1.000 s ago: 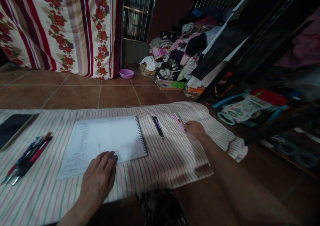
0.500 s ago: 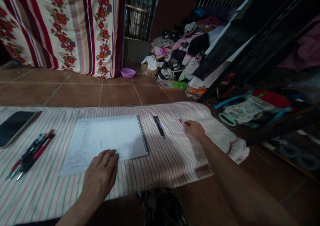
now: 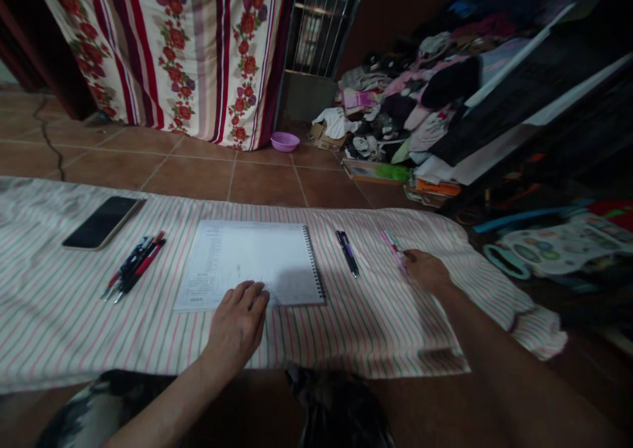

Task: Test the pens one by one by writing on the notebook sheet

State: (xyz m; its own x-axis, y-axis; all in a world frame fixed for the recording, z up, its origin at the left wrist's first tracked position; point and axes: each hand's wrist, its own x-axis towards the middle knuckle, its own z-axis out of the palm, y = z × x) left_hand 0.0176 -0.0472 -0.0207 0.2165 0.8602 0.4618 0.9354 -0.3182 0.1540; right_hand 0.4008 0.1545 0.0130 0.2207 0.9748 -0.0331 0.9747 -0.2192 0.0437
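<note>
A spiral notebook (image 3: 262, 253) lies open on the striped cloth, its page carrying faint pencil-like marks and printed text along the left. My left hand (image 3: 240, 319) rests on its lower edge, palm down with the fingers stretched out. To the right, my right hand (image 3: 426, 271) has its fingertips closed on a slim pink pen (image 3: 394, 247) lying on the cloth. Between the notebook and that hand lie two dark pens (image 3: 347, 253), one with a purple part. Left of the notebook is a bunch of several pens (image 3: 136, 266), black, red and blue-patterned.
A phone (image 3: 103, 222) lies at the left of the cloth-covered table (image 3: 277, 342). Beyond, on the tiled floor, are a purple basin (image 3: 285, 142), a hanging floral curtain (image 3: 208, 59) and a heap of clothes (image 3: 395, 98). A colourful plastic toy (image 3: 539, 247) is at the right.
My view has swung left, so everything sits further right in the picture and more of the left side shows. Both hands keep their places at the notebook and the pink pen.
</note>
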